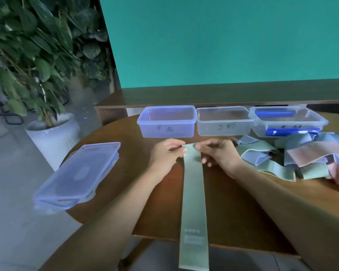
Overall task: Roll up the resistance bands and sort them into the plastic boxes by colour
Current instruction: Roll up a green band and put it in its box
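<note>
Left hand (167, 152) and right hand (216, 152) pinch far corners of green band (194, 192), laid flat lengthwise on surface (233, 202), apparently to start roll. Three boxes (166, 122) behind.

**Count of things on the table**

There are three plastic boxes: the left box (166, 122), the middle box (224, 121) and the right box (288, 122). Two dark blue rolls (274, 113) lie in the right one. One stack of lids (77, 174) sits at the left; how many lids it holds cannot be told. One green band (194, 192) lies stretched out flat. One loose pile of bands (294, 155) lies at the right, too tangled to count. Two hands show: the left hand (165, 154) and the right hand (219, 153).
</note>
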The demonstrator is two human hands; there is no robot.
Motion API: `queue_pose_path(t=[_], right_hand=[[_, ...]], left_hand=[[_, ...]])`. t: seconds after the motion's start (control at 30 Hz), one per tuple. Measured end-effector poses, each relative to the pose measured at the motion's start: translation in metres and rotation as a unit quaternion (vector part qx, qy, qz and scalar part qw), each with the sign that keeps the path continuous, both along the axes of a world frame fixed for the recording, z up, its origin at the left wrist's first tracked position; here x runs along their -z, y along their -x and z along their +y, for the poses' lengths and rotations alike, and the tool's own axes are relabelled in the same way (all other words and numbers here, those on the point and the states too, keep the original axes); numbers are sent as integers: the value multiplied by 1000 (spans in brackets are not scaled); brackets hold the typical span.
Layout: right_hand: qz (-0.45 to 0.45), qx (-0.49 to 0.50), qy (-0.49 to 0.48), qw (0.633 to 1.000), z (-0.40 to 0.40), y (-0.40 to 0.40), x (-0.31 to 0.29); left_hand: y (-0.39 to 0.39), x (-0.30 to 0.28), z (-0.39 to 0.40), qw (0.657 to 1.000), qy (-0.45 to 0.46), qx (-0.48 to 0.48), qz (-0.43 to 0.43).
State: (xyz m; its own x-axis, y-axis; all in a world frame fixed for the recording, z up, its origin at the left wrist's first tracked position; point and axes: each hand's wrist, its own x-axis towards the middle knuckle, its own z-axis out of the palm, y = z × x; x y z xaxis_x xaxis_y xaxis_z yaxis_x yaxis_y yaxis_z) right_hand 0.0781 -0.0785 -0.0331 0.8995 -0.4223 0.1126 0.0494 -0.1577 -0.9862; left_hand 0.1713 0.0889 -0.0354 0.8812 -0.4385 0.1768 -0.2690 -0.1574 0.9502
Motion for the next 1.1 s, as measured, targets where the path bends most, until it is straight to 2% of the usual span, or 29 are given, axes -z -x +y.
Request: queue_pose_path(t=[0.13, 0.27, 0.47, 0.77, 0.87, 0.93, 1.03, 1.1], right_hand=[[-3, -7, -9, 1000, -11, -20, 2], [20, 24, 27, 999, -18, -42, 7], [31, 71, 189, 979, -17, -50, 18], [-5, 18, 384, 923, 11, 13, 18], [-11, 5, 398, 917, 22, 43, 20], [-26, -3, 367, 930, 32, 70, 19], [-31, -57, 342, 937, 49, 110, 18], [-31, -91, 334, 938, 55, 128, 17]], left_hand=[[-22, 6, -10, 1000, 15, -4, 5], [-40, 13, -21, 999, 37, -29, -1], [-57, 22, -29, 997, 2, -79, -21], [-19, 23, 6, 992, -95, -50, -65], [22, 22, 31, 992, -104, -16, -66], [54, 18, 52, 994, -90, 14, -64], [99, 11, 80, 994, -63, 79, -49], [118, 9, 90, 988, -80, 114, -62]])
